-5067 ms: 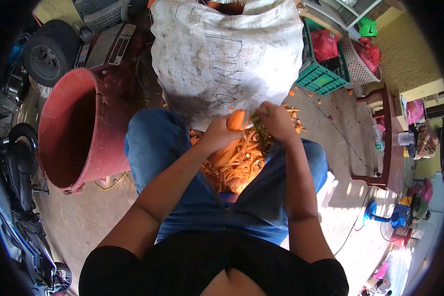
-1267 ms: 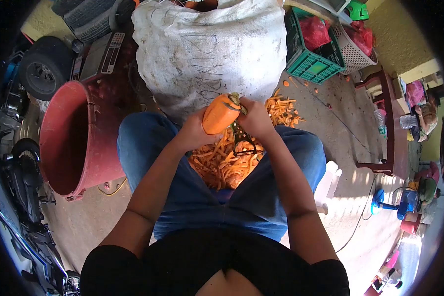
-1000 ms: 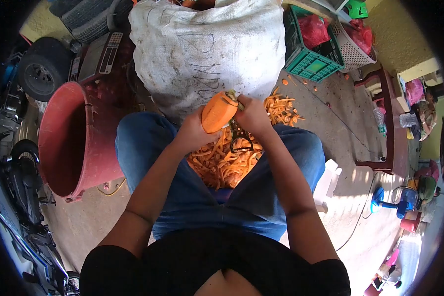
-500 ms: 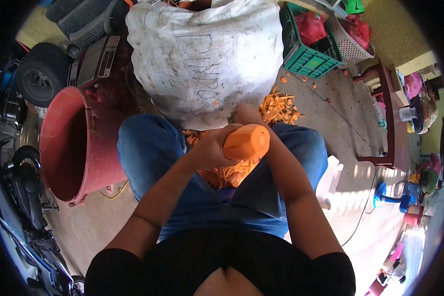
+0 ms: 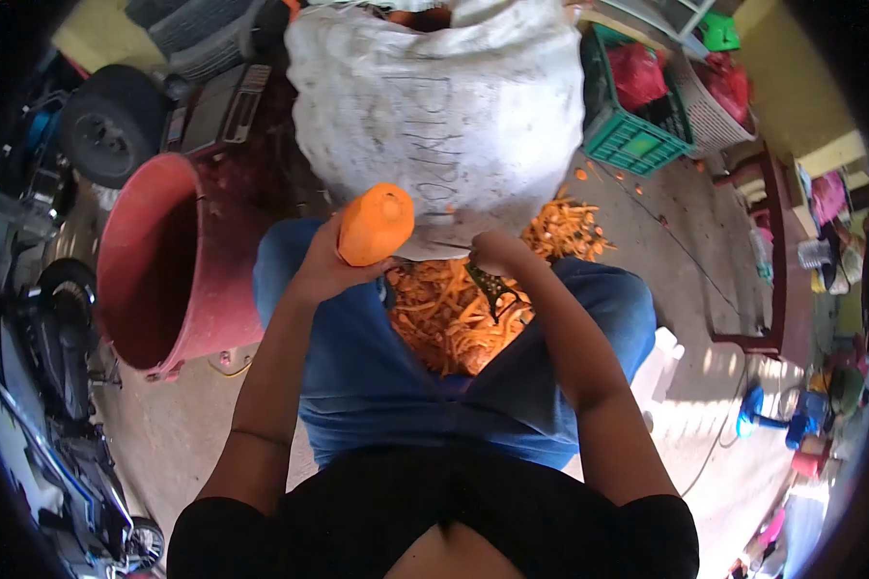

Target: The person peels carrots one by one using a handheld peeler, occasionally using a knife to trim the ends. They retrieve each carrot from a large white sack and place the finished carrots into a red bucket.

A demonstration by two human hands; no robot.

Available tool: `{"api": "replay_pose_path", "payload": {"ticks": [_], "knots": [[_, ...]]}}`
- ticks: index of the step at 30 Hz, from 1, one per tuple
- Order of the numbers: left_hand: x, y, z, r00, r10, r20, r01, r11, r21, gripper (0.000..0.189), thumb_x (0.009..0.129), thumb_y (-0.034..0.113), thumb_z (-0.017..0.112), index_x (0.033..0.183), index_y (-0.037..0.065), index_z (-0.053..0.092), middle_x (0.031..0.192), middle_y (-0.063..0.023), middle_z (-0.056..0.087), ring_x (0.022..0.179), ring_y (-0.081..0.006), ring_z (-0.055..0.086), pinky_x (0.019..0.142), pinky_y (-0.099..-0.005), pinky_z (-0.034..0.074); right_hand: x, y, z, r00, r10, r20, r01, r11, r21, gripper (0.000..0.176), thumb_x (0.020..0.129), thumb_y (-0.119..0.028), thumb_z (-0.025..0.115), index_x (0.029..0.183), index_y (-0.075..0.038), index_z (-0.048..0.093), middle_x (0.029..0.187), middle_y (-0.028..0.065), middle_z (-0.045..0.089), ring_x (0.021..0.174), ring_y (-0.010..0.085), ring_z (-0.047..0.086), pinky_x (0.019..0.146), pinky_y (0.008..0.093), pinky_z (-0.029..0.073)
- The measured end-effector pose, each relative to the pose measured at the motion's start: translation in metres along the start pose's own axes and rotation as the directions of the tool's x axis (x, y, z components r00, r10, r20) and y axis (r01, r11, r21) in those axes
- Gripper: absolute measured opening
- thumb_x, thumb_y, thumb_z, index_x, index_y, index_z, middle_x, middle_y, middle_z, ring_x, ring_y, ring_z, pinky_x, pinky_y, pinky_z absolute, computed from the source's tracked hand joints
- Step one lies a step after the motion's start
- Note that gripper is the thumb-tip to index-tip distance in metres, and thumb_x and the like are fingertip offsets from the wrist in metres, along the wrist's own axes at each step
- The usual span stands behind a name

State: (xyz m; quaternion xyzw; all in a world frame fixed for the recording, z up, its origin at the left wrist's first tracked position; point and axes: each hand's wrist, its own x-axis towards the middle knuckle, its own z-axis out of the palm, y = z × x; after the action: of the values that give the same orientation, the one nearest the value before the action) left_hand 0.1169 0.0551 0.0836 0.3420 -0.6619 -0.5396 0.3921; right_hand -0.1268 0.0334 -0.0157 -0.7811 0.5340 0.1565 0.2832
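Note:
My left hand [image 5: 328,262] is wrapped round a thick orange carrot [image 5: 377,224], its blunt end facing up, in front of the white sack. My right hand [image 5: 498,255] is closed on a dark green peeler [image 5: 492,289] that hangs down over the peelings, apart from the carrot. Between my knees lies a heap of orange peelings [image 5: 449,323], and more peelings [image 5: 572,230] are piled by the sack's right side. The big white sack [image 5: 434,116] with dark lettering stands just beyond both hands.
A large red bin [image 5: 227,280] stands at the left, with a wheel [image 5: 111,130] and a scale [image 5: 217,111] behind it. At the upper right are a green crate [image 5: 637,145] and a white basket [image 5: 710,106]. A wooden frame [image 5: 777,261] is at the right.
My left hand has moved left and up with the carrot. My right hand is now apart from it, lower, with the green tool in plain view. The whole view has shifted slightly.

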Motion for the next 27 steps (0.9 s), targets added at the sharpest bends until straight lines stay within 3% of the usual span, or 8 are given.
{"api": "replay_pose_path", "payload": {"ticks": [4, 6, 10, 12, 20, 22, 24, 27], "knots": [[-0.028, -0.02, -0.001, 0.958, -0.283, -0.052, 0.277, 0.956, -0.094, 0.063, 0.06, -0.002, 0.066, 0.115, 0.002, 0.035, 0.105, -0.0043, 0.048, 0.096, -0.0116, 0.046, 0.082, -0.0267, 0.039, -0.002, -0.007, -0.013, 0.965, -0.063, -0.256, 0.098, 0.987, 0.129, 0.029, 0.075, -0.025, 0.049, 0.08, 0.003, 0.054, 0.07, 0.0211, 0.054, 0.068, 0.0364, 0.052, 0.062, 0.0413, 0.039], [-0.028, -0.019, 0.005, 0.964, -0.262, -0.043, 0.255, 0.96, -0.116, 0.064, 0.06, -0.002, 0.066, 0.115, 0.002, 0.035, 0.105, -0.0043, 0.047, 0.097, -0.0117, 0.045, 0.083, -0.0265, 0.038, -0.015, -0.013, -0.023, 0.911, 0.027, -0.411, 0.133, 0.925, 0.355, 0.025, 0.073, -0.023, 0.048, 0.078, 0.0, 0.055, 0.069, 0.021, 0.054, 0.065, 0.0338, 0.053, 0.06, 0.04, 0.041], [-0.017, -0.01, 0.026, 0.984, -0.162, -0.075, 0.152, 0.981, -0.123, 0.057, 0.06, 0.001, 0.067, 0.11, 0.004, 0.039, 0.099, -0.0028, 0.049, 0.092, -0.0109, 0.047, 0.08, -0.0268, 0.038, -0.06, -0.042, -0.048, 0.859, 0.057, -0.508, 0.215, 0.861, 0.461, 0.02, 0.073, -0.02, 0.05, 0.08, -0.002, 0.052, 0.061, 0.0207, 0.052, 0.06, 0.036, 0.052, 0.055, 0.0404, 0.04], [-0.007, -0.013, 0.03, 0.987, -0.155, -0.038, 0.153, 0.987, -0.054, 0.058, 0.061, 0.001, 0.067, 0.111, 0.003, 0.038, 0.1, -0.003, 0.048, 0.093, -0.011, 0.046, 0.08, -0.0268, 0.038, -0.069, -0.046, -0.043, 0.676, 0.039, -0.736, 0.412, 0.808, 0.421, 0.016, 0.071, -0.015, 0.052, 0.079, -0.002, 0.051, 0.055, 0.0197, 0.049, 0.056, 0.0368, 0.051, 0.051, 0.0401, 0.039], [0.006, -0.017, 0.053, 0.973, -0.208, 0.104, 0.214, 0.975, -0.058, 0.063, 0.06, 0.002, 0.067, 0.115, 0.002, 0.035, 0.105, -0.0039, 0.047, 0.096, -0.0129, 0.045, 0.082, -0.0276, 0.037, -0.087, -0.042, -0.047, 0.697, 0.021, -0.716, 0.291, 0.905, 0.31, 0.016, 0.068, -0.013, 0.053, 0.082, -0.006, 0.052, 0.056, 0.0165, 0.052, 0.056, 0.0339, 0.052, 0.053, 0.0418, 0.041], [0.002, -0.016, 0.05, 0.982, -0.186, 0.016, 0.187, 0.974, -0.128, 0.055, 0.059, 0.004, 0.068, 0.106, 0.0, 0.041, 0.089, -0.0058, 0.054, 0.083, -0.0132, 0.052, 0.074, -0.0266, 0.042, -0.088, -0.036, -0.048, 0.681, 0.028, -0.732, 0.286, 0.91, 0.301, 0.016, 0.068, -0.013, 0.053, 0.082, -0.006, 0.052, 0.056, 0.0166, 0.052, 0.056, 0.0336, 0.053, 0.054, 0.0416, 0.041], [-0.002, -0.014, 0.03, 0.976, 0.166, -0.143, -0.097, 0.912, 0.398, 0.051, 0.058, 0.009, 0.069, 0.102, 0.0, 0.044, 0.085, -0.0078, 0.056, 0.074, -0.0156, 0.055, 0.067, -0.0286, 0.045, -0.089, -0.028, -0.048, 0.666, 0.038, -0.745, 0.28, 0.913, 0.296, 0.016, 0.068, -0.013, 0.052, 0.082, -0.006, 0.052, 0.056, 0.0167, 0.052, 0.056, 0.0334, 0.053, 0.054, 0.0413, 0.042], [-0.01, 0.016, -0.01, 0.858, 0.204, -0.472, 0.177, 0.744, 0.644, 0.048, 0.058, 0.016, 0.07, 0.096, 0.0, 0.046, 0.085, -0.011, 0.057, 0.074, -0.0195, 0.056, 0.065, -0.0296, 0.045, -0.096, -0.014, -0.052, 0.617, 0.119, -0.778, 0.255, 0.905, 0.341, 0.016, 0.07, -0.014, 0.053, 0.083, -0.005, 0.053, 0.058, 0.0174, 0.053, 0.057, 0.0334, 0.053, 0.053, 0.04, 0.042]]}}
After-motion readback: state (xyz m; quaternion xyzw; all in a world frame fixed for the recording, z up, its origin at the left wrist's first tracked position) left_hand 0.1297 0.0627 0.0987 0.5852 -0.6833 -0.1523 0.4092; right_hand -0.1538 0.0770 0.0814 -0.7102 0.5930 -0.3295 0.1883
